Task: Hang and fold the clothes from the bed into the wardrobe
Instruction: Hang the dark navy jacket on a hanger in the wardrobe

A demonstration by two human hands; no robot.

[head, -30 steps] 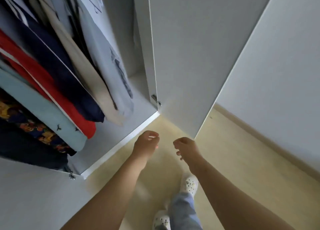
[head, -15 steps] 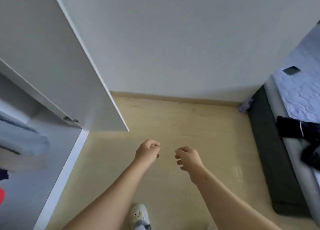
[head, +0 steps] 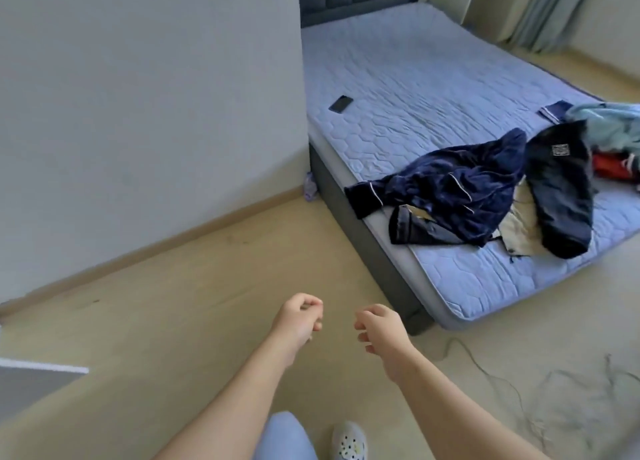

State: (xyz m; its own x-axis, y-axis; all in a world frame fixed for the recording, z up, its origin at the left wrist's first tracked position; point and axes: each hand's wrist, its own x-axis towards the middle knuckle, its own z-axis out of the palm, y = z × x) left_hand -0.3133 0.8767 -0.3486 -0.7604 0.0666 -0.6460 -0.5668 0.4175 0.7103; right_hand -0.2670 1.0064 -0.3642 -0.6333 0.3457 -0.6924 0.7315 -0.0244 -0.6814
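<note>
Head cam is looking across the floor at the bed (head: 433,89), so I'd judge the fetch step is on: person is standing short of it, going for the next garment. Clothes pile (head: 519,196) is lying crumpled at the near right end of the mattress, several pcs to go. Navy velvety top (head: 460,186) w/ pale piping is sprawling nearest the edge, one cuff hanging over; black piece (head: 557,189) is draping beside it, touching. Next move is calling for a step closer & a reach to that navy top. Left hand (head: 298,324) and right hand (head: 379,328) are hanging out front, near each other, fingers (head: 313,316) loosely curled, holding nothing.
</note>
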